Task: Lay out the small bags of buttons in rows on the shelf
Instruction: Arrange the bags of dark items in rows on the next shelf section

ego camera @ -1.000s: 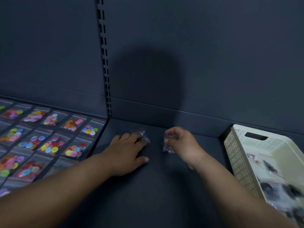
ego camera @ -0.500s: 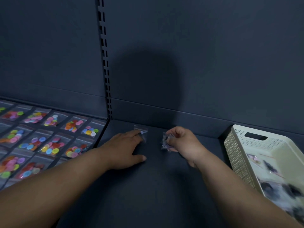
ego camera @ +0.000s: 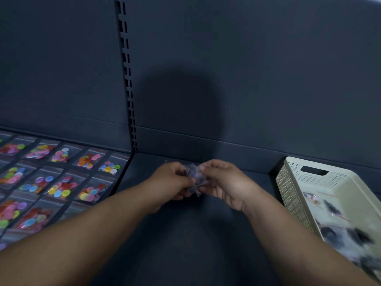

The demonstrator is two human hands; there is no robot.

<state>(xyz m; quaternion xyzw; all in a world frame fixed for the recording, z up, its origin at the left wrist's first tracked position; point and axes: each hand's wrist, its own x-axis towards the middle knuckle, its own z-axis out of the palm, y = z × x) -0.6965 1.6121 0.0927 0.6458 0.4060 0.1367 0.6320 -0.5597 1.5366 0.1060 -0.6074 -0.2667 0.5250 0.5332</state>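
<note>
My left hand (ego camera: 171,182) and my right hand (ego camera: 224,182) meet over the dark shelf (ego camera: 185,234), near its back wall. Between them they pinch a small clump of clear bags of dark buttons (ego camera: 194,179), lifted a little off the shelf. How many bags are in the clump I cannot tell. A faint corner of a clear bag (ego camera: 168,161) shows on the shelf just behind my left hand. On the neighbouring shelf to the left, several bags of coloured buttons (ego camera: 61,186) lie flat in neat rows.
A cream perforated plastic basket (ego camera: 296,190) stands at the right, holding more bags of dark buttons (ego camera: 340,230). A slotted upright (ego camera: 127,79) divides the two shelf bays. The dark back wall rises just behind my hands.
My left hand has left the bag it pressed flat on the shelf and moved right to join my right hand. Both now hold the clump together.
</note>
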